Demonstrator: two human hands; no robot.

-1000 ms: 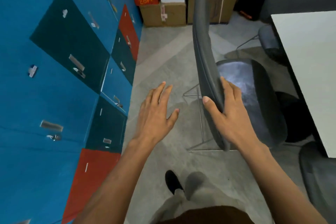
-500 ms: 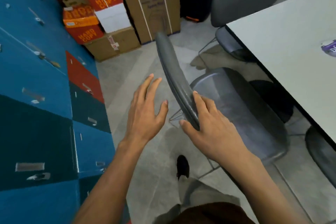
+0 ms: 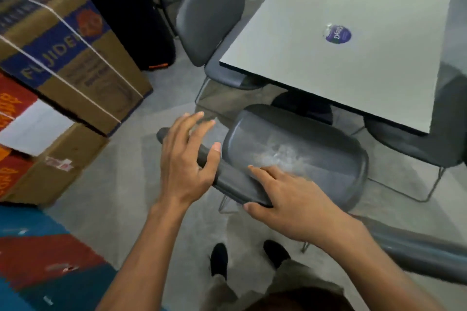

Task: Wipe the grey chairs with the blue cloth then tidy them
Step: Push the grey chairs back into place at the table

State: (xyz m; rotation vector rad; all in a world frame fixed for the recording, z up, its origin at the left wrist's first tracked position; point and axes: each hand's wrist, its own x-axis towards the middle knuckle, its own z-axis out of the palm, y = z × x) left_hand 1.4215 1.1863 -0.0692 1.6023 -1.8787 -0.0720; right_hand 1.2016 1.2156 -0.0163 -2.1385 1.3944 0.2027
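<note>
Right hand (image 3: 293,199) gripping the backrest top of the near grey chair (image 3: 298,156), thumb behind, fingers over the front. Left hand (image 3: 187,161) wide, fingers spread, just above the backrest at 10 o'clock, holding nothing. Chair pulled out at 6 o'clock of the counter (image 3: 341,63); blue cloth nowhere in view. Likely risks: one-handed push skewing the chair, legs snagging the neighbouring chair (image 3: 209,15) at 12 o'clock, seat knocking the counter edge.
</note>
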